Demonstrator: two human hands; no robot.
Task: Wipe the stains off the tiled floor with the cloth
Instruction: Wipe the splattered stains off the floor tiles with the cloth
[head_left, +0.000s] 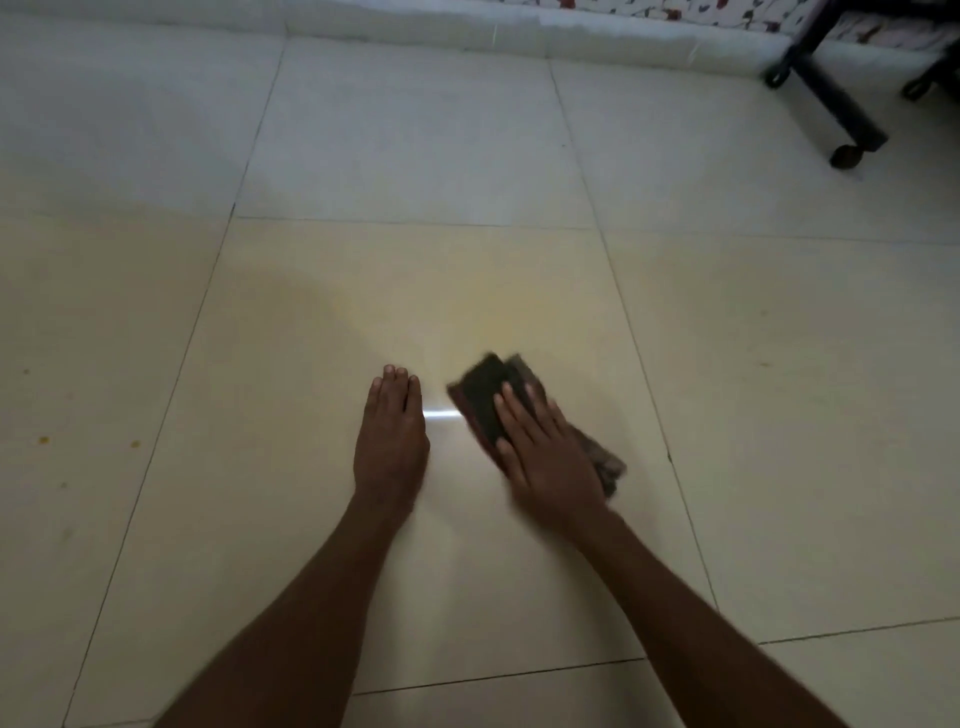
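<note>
**Dark cloth pressed flat on pale floor tiles**

Head view: large glossy cream tiled floor (363, 156) with thin dark grout lines, filling nearly the whole frame. Near the centre, a dark brown folded cloth (480, 395) lying flat on the tile, one rumpled greyer end sticking out toward the lower right. Right hand (545, 457) spread on top of the cloth, fingers (511, 410) straight and released, palm down, pressing rather than clutching; edges blurred. Left hand (390, 441) flat on the bare tile just beside the cloth, apart from it, fingers together and extended, grasping nothing. Between the two hands, a short bright streak of reflected light (441, 414) on the tile. Both bare forearms reaching in from the bottom edge.

On the tile at far left, small yellowish-orange stains (43, 440), well apart from the cloth, with another speck (135, 443) close to them. At top right, dark wooden furniture legs (831, 93) standing on the floor, one ending in a rounded foot. Along the top edge, a pale skirting (467, 31) and a strip of white fabric with red and dark pattern (649, 8).
</note>
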